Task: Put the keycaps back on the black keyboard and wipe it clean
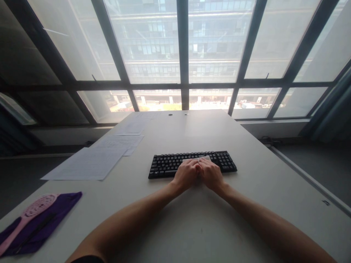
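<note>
A black keyboard (pixel 166 164) lies crosswise on the white table. Over its middle, my left hand (pixel 188 171) and my right hand (pixel 211 172) meet with their fingers close together. Both hold a small white sheet (pixel 205 158), paper or tissue, whose far edge shows beyond the fingertips and covers some keys. The thumbs and the near part of the sheet are hidden beneath the hands. The number pad (pixel 226 160) shows to the right of my right hand.
Printed papers (pixel 90 162) overlap along the table's left edge. Nearer, a pink hairbrush (pixel 38 208) rests on a purple pouch (pixel 59 215). The white table (pixel 263 182) reaches toward large windows (pixel 156 47). A curtain (pixel 329 106) hangs at the right.
</note>
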The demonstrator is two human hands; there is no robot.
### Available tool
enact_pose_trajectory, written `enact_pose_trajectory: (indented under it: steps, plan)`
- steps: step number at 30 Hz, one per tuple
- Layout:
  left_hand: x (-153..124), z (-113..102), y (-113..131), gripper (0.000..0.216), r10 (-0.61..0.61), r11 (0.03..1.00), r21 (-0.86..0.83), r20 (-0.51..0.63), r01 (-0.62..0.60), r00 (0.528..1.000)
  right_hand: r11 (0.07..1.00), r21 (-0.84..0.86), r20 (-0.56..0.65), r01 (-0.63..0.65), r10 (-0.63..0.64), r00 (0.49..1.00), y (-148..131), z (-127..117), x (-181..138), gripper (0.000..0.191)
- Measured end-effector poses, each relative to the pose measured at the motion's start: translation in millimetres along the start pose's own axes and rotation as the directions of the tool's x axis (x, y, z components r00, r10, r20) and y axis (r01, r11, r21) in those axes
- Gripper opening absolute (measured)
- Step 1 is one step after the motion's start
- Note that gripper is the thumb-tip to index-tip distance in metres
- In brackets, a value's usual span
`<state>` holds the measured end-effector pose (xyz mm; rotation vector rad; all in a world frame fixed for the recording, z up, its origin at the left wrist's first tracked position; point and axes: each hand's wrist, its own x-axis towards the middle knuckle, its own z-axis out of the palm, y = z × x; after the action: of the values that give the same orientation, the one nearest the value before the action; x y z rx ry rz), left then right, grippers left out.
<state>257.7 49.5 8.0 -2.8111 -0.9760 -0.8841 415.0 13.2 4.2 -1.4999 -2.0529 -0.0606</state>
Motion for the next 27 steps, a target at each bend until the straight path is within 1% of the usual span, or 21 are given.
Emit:
enact_pose_trajectory:
  steps: [4,8,11,15,19,27]
  plan:
    - [-1.8,4.8,-4.1,0.028,0.038,0.999,0.032,0.022,-0.039,0.999,1.000,-0.011,0.037,-0.009,0.009,0.999,-0.9,0.1,0.4,0.048]
    - [-0.5,3.4,-8.0,0.026,0.022,0.999,-0.025,0.055,-0.021,0.998,0.999,-0.029,0.079,-0.044,0.046,0.996,-3.8,-4.8,0.8,0.050]
    - [0.2,1.7,-9.3,0.027,0.009,1.000,-0.017,0.074,-0.008,0.997,0.996,-0.046,0.106,-0.071,0.075,0.992,-7.0,-8.9,1.4,0.052]
    - [-0.9,2.2,-9.3,0.033,0.002,1.000,0.002,0.097,-0.003,0.995,0.995,-0.054,0.104,-0.083,0.089,0.991,-9.4,-9.9,1.7,0.051]
    - [-1.5,0.6,-7.1,0.036,0.024,0.999,0.029,0.122,-0.028,0.992,0.995,-0.056,0.095,-0.082,0.088,0.992,-9.5,-8.1,0.7,0.047]
    - [2.2,-9.0,-1.0,0.024,0.049,0.999,-0.017,0.142,-0.047,0.989,0.994,-0.053,0.069,-0.091,0.095,0.993,-8.3,-3.7,-1.2,0.039]
